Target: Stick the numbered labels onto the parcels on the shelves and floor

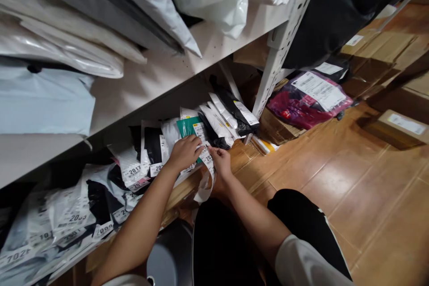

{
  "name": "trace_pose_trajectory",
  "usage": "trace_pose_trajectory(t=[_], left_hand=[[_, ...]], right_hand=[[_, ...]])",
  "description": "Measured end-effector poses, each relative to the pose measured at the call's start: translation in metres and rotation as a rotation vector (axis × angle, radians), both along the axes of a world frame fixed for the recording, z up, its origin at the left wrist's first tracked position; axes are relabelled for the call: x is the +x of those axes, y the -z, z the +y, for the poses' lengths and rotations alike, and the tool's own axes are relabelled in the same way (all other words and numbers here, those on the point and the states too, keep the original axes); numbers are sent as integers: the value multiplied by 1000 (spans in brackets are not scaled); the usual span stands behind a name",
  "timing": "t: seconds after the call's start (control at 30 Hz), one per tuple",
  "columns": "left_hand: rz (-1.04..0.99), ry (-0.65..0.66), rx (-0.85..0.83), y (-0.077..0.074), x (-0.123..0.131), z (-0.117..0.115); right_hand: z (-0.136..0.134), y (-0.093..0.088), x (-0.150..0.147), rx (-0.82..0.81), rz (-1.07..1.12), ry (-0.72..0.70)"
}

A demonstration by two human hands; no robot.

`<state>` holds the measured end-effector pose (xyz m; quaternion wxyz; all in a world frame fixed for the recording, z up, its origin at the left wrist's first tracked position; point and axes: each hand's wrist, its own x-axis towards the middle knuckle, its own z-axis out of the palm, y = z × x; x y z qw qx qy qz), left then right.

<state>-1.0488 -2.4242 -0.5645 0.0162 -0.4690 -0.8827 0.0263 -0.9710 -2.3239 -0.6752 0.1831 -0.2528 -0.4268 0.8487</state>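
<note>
In the head view, a strip of white printed number labels [208, 161] hangs between my hands, its lower end curling down toward my knees. The fingers of my left hand [185, 153] are closed at the strip's upper left edge, in front of a green parcel [188, 128]. My right hand [221, 161] pinches the strip's right edge between thumb and finger. Behind the hands, white and black mailer bags stand in a row on the low shelf. One white bag [125, 165] at the left bears a label reading 2017.
Large bags fill the upper shelf [134, 98] overhead. A white perforated post [268, 85] rises to the right of the row. Beyond it lie a pink-purple parcel [308, 98] and a cardboard box [395, 129] on the wooden-look floor [315, 178].
</note>
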Motion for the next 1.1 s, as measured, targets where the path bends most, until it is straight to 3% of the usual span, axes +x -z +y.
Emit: trace_pose_trajectory(t=[0.2,0.43,0.63,0.87,1.1], left_hand=[[22,-20,31,4,-1,-1],[-100,-65,7,2,-9,4],[-106,-74,-24,0,-8,8],[-74,-59,-76,0,-1,12],[1,-76,-121,-10,11,29]], right_hand=[[10,-3,-3,14,-32,-45],[7,-7,6,91,-116,-44],[7,-10,27,-17,-124,-222],[5,-4,44,-5,-245,-148],[49,-19,81,36,-153,-279]])
